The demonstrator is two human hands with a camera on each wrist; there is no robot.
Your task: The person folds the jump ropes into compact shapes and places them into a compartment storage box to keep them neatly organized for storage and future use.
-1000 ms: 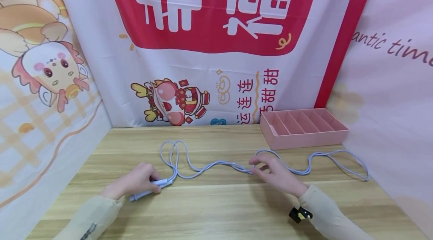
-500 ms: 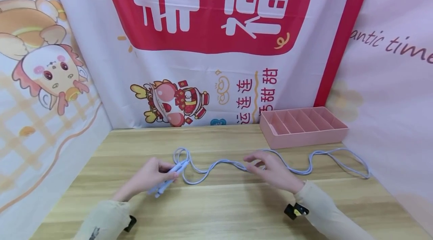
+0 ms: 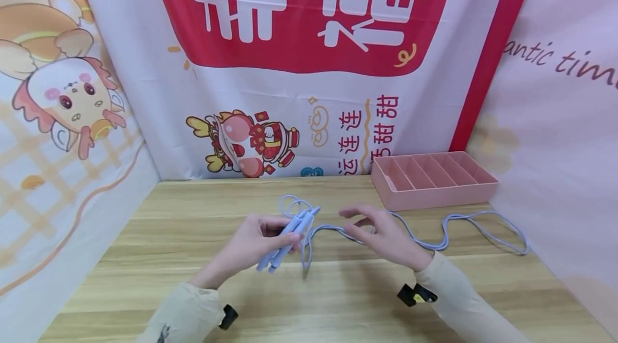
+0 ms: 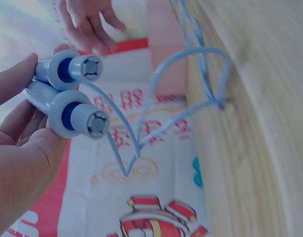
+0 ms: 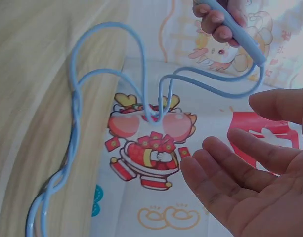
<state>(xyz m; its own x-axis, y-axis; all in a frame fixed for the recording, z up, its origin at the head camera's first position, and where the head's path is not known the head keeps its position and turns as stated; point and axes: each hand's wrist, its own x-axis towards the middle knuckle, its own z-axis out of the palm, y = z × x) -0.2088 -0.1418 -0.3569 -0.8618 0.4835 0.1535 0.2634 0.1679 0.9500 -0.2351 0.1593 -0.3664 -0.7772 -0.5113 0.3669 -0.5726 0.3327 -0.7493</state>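
Observation:
My left hand grips both pale blue handles of a jump rope, side by side and raised over the table. In the left wrist view the ends of the handles point toward the camera, and thin blue cord hangs in loops behind them. The cord snakes rightward across the table in a doubled line, partly covered by my right hand. That hand hovers over the cord with fingers apart and loosely bent. Its palm shows nothing held in the right wrist view.
A pink box with several compartments stands at the back right of the wooden table, against the printed back cloth. Printed cloths also hang at the left and right sides. A black strap piece sits at each sleeve cuff.
My left hand has lifted the jump rope handles and carried them rightward toward my right hand, drawing the left cord loop along. My right hand has shifted slightly left and stays open.

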